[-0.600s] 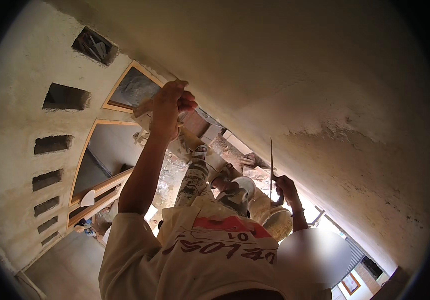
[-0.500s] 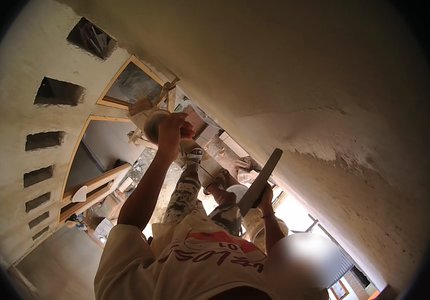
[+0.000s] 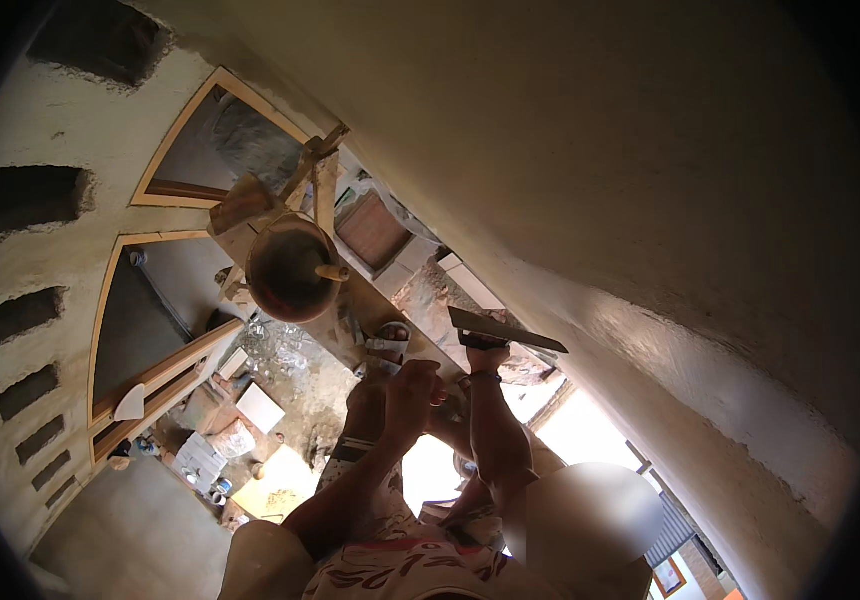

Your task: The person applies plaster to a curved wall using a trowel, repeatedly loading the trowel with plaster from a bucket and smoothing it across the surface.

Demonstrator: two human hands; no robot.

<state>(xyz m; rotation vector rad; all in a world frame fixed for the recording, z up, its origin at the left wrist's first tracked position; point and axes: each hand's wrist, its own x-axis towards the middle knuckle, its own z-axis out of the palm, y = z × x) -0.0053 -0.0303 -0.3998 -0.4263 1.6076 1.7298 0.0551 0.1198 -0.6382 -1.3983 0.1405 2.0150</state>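
Note:
My right hand [image 3: 487, 362] grips a plastering trowel [image 3: 512, 330] by its handle. Its long flat blade points toward the plastered wall [image 3: 640, 330] on my right, apart from the surface. My left hand [image 3: 413, 400] is in front of my body with the fingers curled in and nothing visible in them. Beyond it stands a round bucket [image 3: 275, 300] whose inside looks dark. A tool with a short wooden handle [image 3: 332, 272] rests in the bucket, the handle jutting over the rim; the rest of the tool is hard to make out.
My sandalled foot [image 3: 390, 338] is on a narrow plank [image 3: 365, 300] high above a littered floor [image 3: 295, 350]. Wooden supports [image 3: 324, 185] rise past the bucket. The left wall has wooden frames [image 3: 110, 330] and several square holes [image 3: 35, 200]. Bright light enters low on the right.
My left hand has let go at the bucket and drawn back toward my body, uncovering the wooden handle. The right hand has moved forward, and the trowel blade has turned toward the wall.

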